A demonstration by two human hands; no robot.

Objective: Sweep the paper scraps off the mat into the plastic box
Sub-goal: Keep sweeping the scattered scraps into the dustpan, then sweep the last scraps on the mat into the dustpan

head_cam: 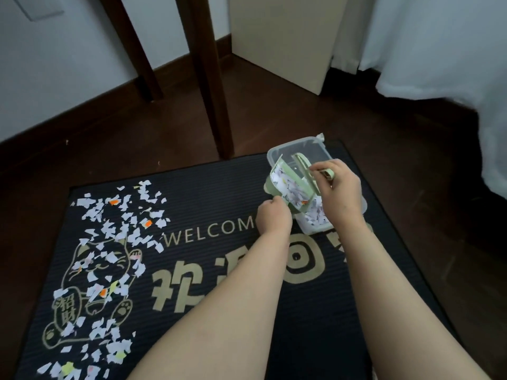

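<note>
A dark welcome mat (219, 270) lies on the floor. Several white, orange and yellow paper scraps (109, 242) cover its left half. At the mat's far right stands a clear plastic box (304, 149) with scraps in its near end. Over the box a pale green dustpan (288, 185) is tilted, full of scraps. My left hand (273, 215) grips the dustpan's lower edge. My right hand (338, 187) is closed on a small green brush (304, 167) whose head rests against the dustpan.
Two dark wooden table legs (208, 78) rise just behind the mat. A cream cabinet (282, 37) stands at the back, and a white cloth (444, 50) hangs at the right. Dark wooden floor (411, 215) surrounds the mat.
</note>
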